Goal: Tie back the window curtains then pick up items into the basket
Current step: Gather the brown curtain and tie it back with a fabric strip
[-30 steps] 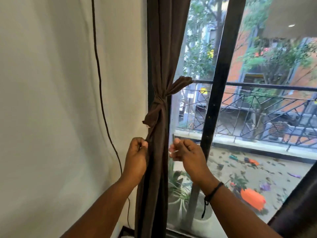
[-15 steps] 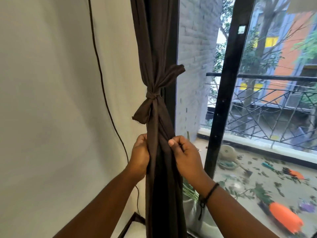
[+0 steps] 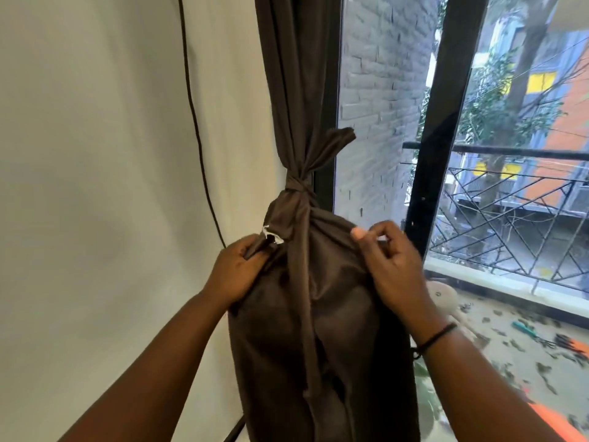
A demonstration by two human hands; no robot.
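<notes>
Both hands moved apart since a second ago, spreading the curtain below the knot. Left hand and right hand each pinch an edge. Tie looks done; no basket in view.

Both your arms reach forward; your left hand grips fabric, your right hand pinches it level alongside.
</notes>
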